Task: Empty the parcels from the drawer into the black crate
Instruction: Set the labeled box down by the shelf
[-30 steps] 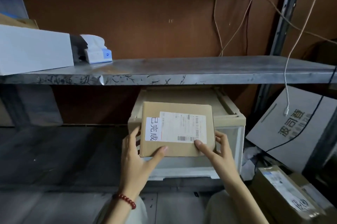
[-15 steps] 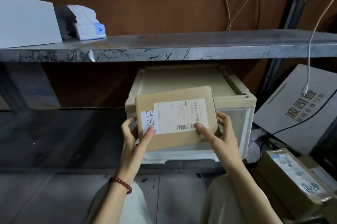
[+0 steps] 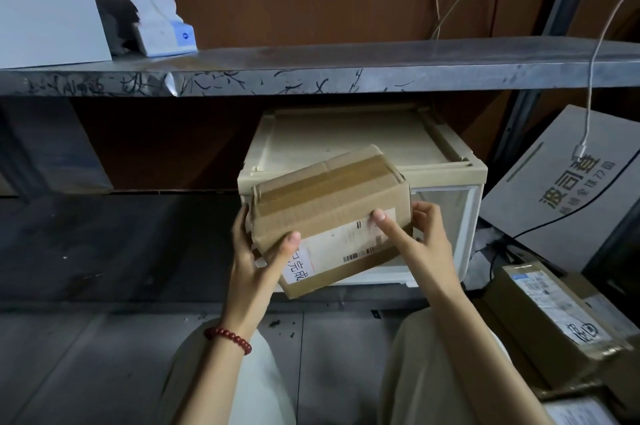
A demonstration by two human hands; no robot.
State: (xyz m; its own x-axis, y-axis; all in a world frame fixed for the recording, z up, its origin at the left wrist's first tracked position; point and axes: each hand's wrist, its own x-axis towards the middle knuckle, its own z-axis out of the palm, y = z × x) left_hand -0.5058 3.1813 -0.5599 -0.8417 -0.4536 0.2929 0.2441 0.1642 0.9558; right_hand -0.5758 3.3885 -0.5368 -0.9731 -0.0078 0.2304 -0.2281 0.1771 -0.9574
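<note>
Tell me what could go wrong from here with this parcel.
The parcel is tilted and gripped only at its ends by the left hand and right hand, so it could slip and drop.
The metal shelf sits just above, and lifting straight up may knock the parcel against it.
The black crate is out of view, so turning to find it may bump the labelled box at right.

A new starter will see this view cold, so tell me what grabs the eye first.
First comes the cardboard parcel at centre, tilted with its taped side up and its label facing the camera, gripped at either end by the left hand and right hand. Behind it sits the cream drawer under the scratched metal shelf; a red bead bracelet on the left wrist stands out below.
</note>
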